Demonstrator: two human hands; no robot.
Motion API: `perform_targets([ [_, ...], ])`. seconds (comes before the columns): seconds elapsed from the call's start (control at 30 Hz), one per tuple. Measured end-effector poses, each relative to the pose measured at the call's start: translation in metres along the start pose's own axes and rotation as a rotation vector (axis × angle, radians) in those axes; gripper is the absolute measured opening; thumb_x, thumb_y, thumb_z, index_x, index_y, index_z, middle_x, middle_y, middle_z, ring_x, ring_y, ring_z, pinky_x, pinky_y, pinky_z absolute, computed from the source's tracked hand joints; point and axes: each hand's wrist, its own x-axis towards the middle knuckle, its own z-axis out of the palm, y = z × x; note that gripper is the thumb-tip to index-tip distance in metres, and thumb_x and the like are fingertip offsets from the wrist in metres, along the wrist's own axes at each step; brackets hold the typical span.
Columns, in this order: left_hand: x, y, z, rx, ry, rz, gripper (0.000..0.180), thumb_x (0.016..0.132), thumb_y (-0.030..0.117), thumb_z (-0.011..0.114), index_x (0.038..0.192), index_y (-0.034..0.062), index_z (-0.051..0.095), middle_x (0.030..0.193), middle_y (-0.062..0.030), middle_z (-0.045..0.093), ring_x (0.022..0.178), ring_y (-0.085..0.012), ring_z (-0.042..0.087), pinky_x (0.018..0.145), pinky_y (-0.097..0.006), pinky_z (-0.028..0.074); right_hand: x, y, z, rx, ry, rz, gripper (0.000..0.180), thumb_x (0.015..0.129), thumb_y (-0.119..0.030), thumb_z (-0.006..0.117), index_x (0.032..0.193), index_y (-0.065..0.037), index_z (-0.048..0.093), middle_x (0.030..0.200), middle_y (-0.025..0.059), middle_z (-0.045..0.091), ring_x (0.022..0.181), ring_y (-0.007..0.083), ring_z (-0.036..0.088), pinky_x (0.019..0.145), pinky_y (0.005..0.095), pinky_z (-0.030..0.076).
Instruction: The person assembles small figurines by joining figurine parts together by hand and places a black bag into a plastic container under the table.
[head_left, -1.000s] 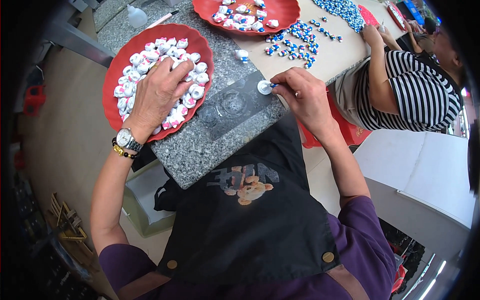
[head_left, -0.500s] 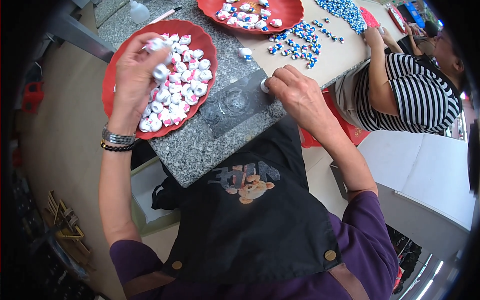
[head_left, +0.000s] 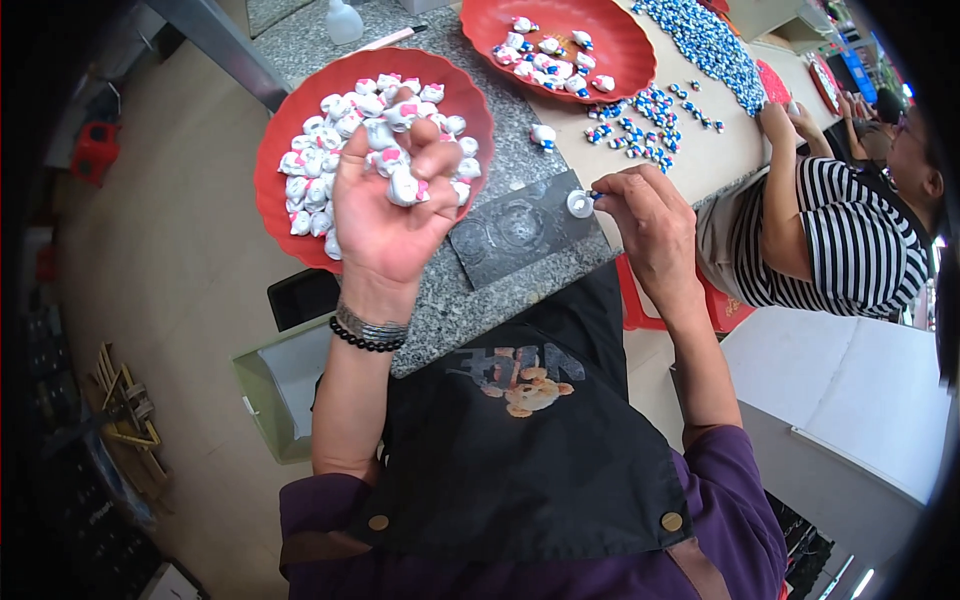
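My left hand (head_left: 400, 215) is raised palm up over the near side of a red scalloped tray (head_left: 275, 215). Its curled fingers hold a few white cat-shaped figurine heads (head_left: 405, 187) with pink bows. More such heads (head_left: 318, 160) fill the tray beneath. My right hand (head_left: 655, 225) pinches a tiny blue piece, mostly hidden by the fingertips, right beside a small round translucent cup (head_left: 580, 204). That cup sits at the right end of a dark flat plate (head_left: 490, 245) with round marks. A white-and-blue figurine (head_left: 543, 137) stands on the granite behind the plate.
A second red tray (head_left: 640, 60) holds several joined figurines. Small blue bodies (head_left: 650, 125) lie scattered beside it, with a larger heap (head_left: 700, 50) farther back. A squeeze bottle (head_left: 344, 22) and a pen (head_left: 393, 38) are at the back left. A person in stripes (head_left: 850, 200) works at right.
My left hand has turned palm up, showing the heads in it, and moved right. My right hand has drawn back from the cup, with a bit of blue now showing at its fingertips.
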Motion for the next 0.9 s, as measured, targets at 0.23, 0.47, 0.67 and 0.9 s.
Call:
perform_targets([
  [0.23,0.004,-0.01,-0.003,-0.066,-0.093,-0.096,0.036,0.096,0.032,0.051,0.122,0.008,0.058,0.093,-0.0083,0.056,0.075,-0.0172,0.044,0.047,-0.025,0.031,-0.001,-0.003,0.003,0.047,0.06,0.058,0.015,0.076,0.003,0.07,0.09,-0.001,0.065,0.08,0.0116,0.06,0.073,0.029,0.062,0.066,0.0389,0.049],
  [0.47,0.004,-0.018,0.006,0.232,0.01,-0.026,0.031,0.092,0.03,0.059,0.112,0.0074,0.064,0.111,-0.0199,0.062,0.08,-0.0231,0.054,0.044,-0.023,0.037,-0.002,-0.004,0.002,0.079,0.105,0.09,0.015,0.076,0.004,0.07,0.09,-0.001,0.065,0.08,0.0114,0.06,0.074,0.0291,0.062,0.066,0.0383,0.05],
  [0.67,0.007,-0.024,0.004,0.409,0.08,-0.031,0.033,0.1,0.039,0.054,0.11,0.0096,0.066,0.109,-0.0181,0.064,0.068,-0.0162,0.052,0.042,-0.019,0.035,-0.006,0.001,0.006,0.05,0.106,0.087,0.013,0.077,0.002,0.069,0.089,-0.002,0.066,0.081,0.0114,0.06,0.075,0.0292,0.063,0.066,0.0381,0.05],
  [0.9,0.011,-0.014,0.001,0.185,0.104,-0.072,0.036,0.102,0.039,0.049,0.127,0.0135,0.055,0.099,-0.0109,0.064,0.067,-0.0129,0.046,0.044,-0.021,0.034,-0.007,0.0,0.006,0.072,0.111,0.118,0.015,0.076,0.003,0.07,0.089,-0.002,0.066,0.08,0.0112,0.06,0.074,0.0285,0.062,0.066,0.0378,0.05],
])
